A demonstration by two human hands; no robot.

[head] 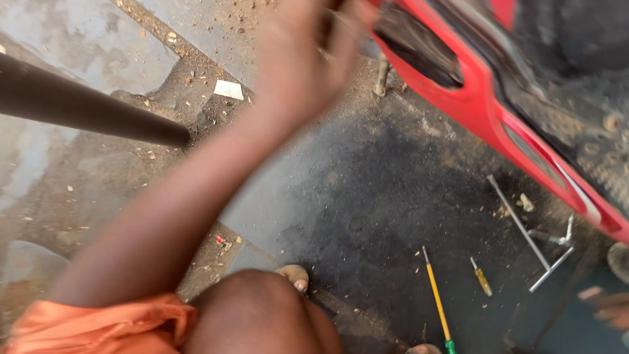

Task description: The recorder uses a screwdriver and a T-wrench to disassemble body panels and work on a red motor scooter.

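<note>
Blurring left hands (pixel 298 56), grip unclear, red panel (pixel 478 98) cropped

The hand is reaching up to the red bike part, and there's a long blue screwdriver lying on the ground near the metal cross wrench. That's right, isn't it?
Not quite. In the head view the long screwdriver on the ground is yellow with a green end, not blue. The rest holds: the left hand, blurred, reaches up to the red panel, and the metal cross wrench lies nearby.

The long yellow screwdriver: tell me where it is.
The long yellow screwdriver lies on the dark ground at the lower right of the head view, left of a short yellow screwdriver.
</note>
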